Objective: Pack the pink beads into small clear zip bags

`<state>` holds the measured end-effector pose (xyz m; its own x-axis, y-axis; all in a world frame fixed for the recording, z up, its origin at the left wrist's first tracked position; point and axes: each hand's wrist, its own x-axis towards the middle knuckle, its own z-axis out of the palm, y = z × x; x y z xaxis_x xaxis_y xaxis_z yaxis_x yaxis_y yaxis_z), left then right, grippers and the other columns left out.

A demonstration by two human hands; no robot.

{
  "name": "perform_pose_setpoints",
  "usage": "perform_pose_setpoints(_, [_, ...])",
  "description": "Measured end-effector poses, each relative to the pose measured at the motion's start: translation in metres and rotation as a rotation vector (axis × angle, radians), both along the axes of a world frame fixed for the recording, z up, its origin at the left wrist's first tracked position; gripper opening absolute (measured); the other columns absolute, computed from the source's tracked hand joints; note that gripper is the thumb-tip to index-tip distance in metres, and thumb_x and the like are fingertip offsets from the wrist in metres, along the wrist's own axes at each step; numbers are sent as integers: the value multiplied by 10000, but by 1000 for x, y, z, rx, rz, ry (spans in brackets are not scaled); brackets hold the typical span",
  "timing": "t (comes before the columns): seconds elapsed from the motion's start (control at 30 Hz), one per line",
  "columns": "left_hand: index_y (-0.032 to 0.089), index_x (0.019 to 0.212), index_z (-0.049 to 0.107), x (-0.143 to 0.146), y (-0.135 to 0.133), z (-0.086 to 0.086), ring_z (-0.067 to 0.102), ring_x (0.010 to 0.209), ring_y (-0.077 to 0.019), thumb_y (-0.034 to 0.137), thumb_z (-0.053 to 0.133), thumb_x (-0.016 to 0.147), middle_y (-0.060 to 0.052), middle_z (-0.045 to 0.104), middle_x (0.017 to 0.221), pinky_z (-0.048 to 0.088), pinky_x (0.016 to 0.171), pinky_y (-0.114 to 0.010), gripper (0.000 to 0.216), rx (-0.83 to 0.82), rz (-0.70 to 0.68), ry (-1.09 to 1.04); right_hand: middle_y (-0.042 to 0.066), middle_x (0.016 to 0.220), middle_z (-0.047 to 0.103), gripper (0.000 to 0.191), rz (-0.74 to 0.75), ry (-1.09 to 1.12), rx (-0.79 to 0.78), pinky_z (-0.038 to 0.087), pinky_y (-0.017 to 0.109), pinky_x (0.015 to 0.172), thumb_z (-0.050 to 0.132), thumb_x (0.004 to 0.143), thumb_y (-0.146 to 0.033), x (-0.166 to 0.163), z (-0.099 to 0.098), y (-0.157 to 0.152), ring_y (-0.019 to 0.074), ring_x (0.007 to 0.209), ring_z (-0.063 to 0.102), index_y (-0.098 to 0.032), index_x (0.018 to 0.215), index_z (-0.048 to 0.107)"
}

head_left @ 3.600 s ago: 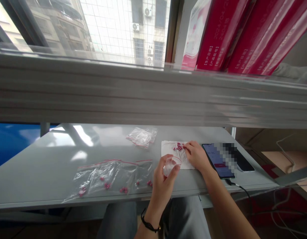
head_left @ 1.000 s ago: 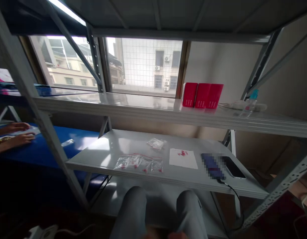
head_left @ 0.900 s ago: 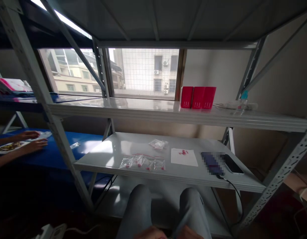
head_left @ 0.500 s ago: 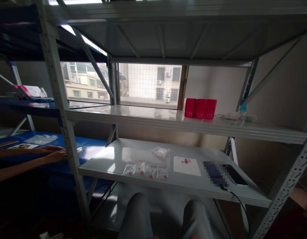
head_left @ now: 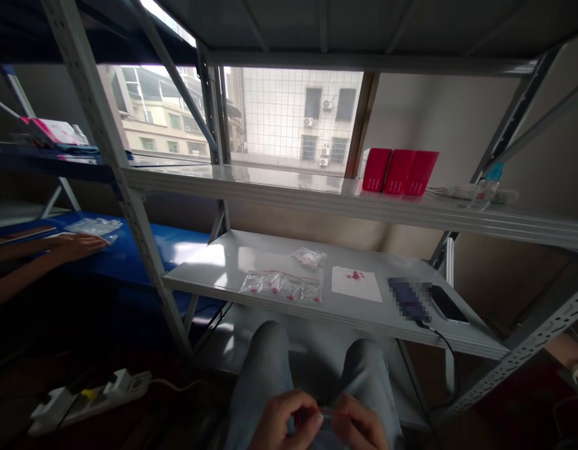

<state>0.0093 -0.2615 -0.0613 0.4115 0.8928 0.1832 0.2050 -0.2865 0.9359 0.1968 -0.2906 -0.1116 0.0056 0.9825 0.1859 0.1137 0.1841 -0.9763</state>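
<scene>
Low over my lap, my left hand (head_left: 287, 420) and my right hand (head_left: 358, 424) are close together, fingers pinched. Between them stretches a small clear plastic bag (head_left: 327, 414), held by both; its lower part is dim. On the grey shelf in front of me lie several clear zip bags (head_left: 284, 286) in a row, each with something small and red in it. Behind that row is a heap of more clear bags (head_left: 309, 257). To the right of the bags lies a white sheet of paper (head_left: 355, 286) with small red pieces on it.
A blurred-out dark object (head_left: 408, 300) with a cable and a phone (head_left: 448, 304) lie at the shelf's right. Red boxes (head_left: 401, 171) stand on the upper shelf. Another person's hands (head_left: 77, 245) are over the blue shelf at left. A power strip (head_left: 92, 400) lies lower left.
Both my hands have come up into view from the bottom edge, with the clear bag between them. My view has tilted down. The other person's hands have shifted on the blue shelf.
</scene>
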Motion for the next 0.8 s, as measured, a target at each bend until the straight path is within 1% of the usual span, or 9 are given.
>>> perform_pose_setpoints(0.07, [208,788,684,3,5,8,610,734,-175,430,601,948,-3,653,724,444,679,-246,286,-62,5,-13,-39,643,437,452,-22,102,-116,350,279,622,656,865,-604,-3,24,2,146,643,411,-219,649,557])
perform_pose_setpoints(0.13, [199,783,669,5,17,22,595,747,-176,420,606,937,-2,637,734,434,683,-252,277,-79,5,-37,-33,676,459,358,1,174,-179,332,280,620,684,858,-535,-6,51,9,147,662,404,-214,716,615])
perform_pose_setpoints(0.23, [195,756,644,9,44,46,546,713,-155,377,622,912,19,592,710,400,658,-249,241,-42,-59,-73,-37,665,434,312,73,194,-155,287,288,613,708,847,-478,-5,87,29,140,656,363,-210,710,628])
perform_pose_setpoints(0.33, [195,743,628,15,67,67,506,692,-141,349,618,911,36,552,691,376,643,-245,228,-10,-102,-94,-49,615,399,276,70,203,-103,251,296,598,710,818,-378,0,109,52,132,627,320,-211,633,589])
perform_pose_setpoints(0.43, [190,791,654,22,79,77,510,716,-142,388,607,940,30,572,727,386,661,-247,252,-29,-129,-135,-60,573,405,252,30,286,-71,239,299,581,692,786,-313,5,116,70,125,592,316,-216,600,552])
perform_pose_setpoints(0.53, [189,828,669,28,82,77,530,752,-148,395,593,959,18,605,774,400,686,-251,255,-31,-152,-157,-63,569,435,250,39,315,-70,249,296,579,691,801,-327,7,116,81,122,588,344,-210,617,568])
perform_pose_setpoints(0.6, [191,773,645,30,82,74,503,722,-139,344,593,945,31,569,730,378,660,-244,237,-7,-131,-153,-62,573,447,257,55,281,-78,252,294,580,694,817,-355,7,114,82,120,589,353,-203,636,592])
perform_pose_setpoints(0.7, [192,698,607,34,79,66,437,647,-122,301,598,919,55,482,650,333,606,-240,247,17,-44,-168,-62,579,437,297,45,200,-59,241,292,575,703,833,-405,5,111,80,116,588,339,-198,646,600])
perform_pose_setpoints(0.8, [190,789,664,38,72,54,483,656,-129,376,620,937,46,543,676,377,623,-237,242,-71,19,-273,-71,570,406,345,-6,204,-41,219,294,562,720,830,-453,5,107,80,111,572,302,-205,636,578])
